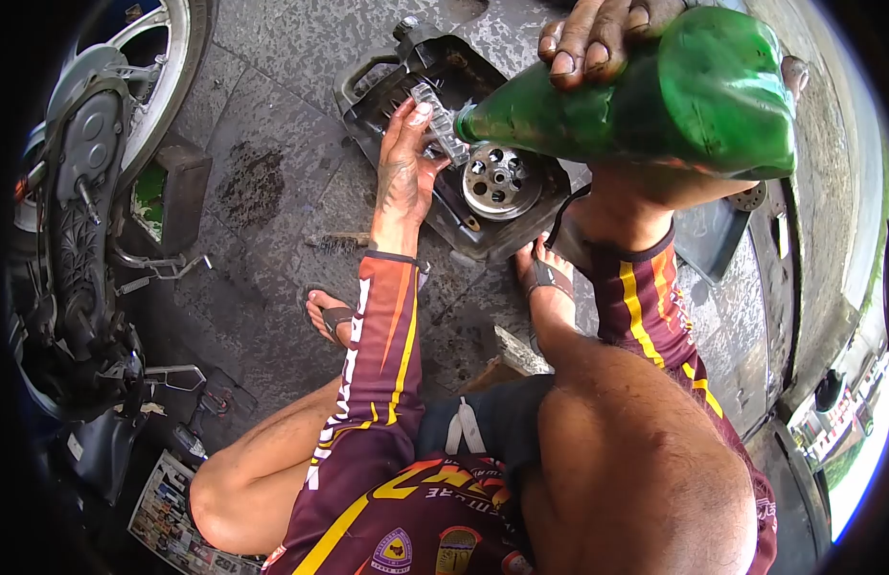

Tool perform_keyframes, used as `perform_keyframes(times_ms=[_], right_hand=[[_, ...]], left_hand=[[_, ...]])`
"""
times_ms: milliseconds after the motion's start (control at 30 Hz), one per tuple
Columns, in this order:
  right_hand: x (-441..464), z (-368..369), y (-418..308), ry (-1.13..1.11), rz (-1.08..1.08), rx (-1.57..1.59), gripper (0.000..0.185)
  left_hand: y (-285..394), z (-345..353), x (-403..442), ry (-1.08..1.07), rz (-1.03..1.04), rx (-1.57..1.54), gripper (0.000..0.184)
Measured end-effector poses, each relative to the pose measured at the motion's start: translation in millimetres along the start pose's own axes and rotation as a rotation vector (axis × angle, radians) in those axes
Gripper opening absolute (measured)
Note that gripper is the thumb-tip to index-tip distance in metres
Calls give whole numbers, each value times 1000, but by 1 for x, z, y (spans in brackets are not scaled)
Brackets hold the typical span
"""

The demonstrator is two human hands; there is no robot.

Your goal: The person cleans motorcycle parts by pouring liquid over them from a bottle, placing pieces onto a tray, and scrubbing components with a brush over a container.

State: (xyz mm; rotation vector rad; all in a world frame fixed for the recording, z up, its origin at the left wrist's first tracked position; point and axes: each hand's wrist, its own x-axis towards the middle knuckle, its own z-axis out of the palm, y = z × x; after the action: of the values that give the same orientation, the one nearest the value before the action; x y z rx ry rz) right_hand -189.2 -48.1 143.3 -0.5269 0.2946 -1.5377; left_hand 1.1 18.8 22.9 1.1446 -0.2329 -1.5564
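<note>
Both the left hand [403, 158] and the right hand [603, 38] are occupied in the head view. The left grips a ridged metal part [439, 123] between thumb and fingers, above a black tray [366, 113] that rests on the floor [291, 105]. The right is wrapped around the body of a green bottle [646, 105], tilted with its base up toward the camera and its neck down at the part; the mouth is just beside the ridges, though whether they touch I cannot tell. Nor can I make out any stream of liquid. A round metal drum [502, 182] pierced with holes lies in the tray, near the bottle's neck. A brush [344, 241] lies on the floor beside the tray.

To wet the part well, I would keep the mouth close to the ridges and tip the bottle only slightly, since a soft plastic wall squeezed hard could send out a gush. Turning the part slowly in the fingertips should let liquid reach every groove. Holding it well inside the tray's rim ought to catch the drips, and a firm pinch matters, as wet metal will probably be slippery.
</note>
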Motion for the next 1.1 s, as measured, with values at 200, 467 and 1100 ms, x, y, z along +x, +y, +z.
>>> perform_keyframes(times_ms=[200,467,1100], right_hand=[[4,-2,-3,13,-9,6,79],[8,-8,-7,30,-21,15,79],[-5,2,7,23,5,21,77]], left_hand=[[1,-1,0,-150,2,-5,51],[7,5,-5,-284,-39,-237,61],[15,-1,-3,-554,-140,-601,52]])
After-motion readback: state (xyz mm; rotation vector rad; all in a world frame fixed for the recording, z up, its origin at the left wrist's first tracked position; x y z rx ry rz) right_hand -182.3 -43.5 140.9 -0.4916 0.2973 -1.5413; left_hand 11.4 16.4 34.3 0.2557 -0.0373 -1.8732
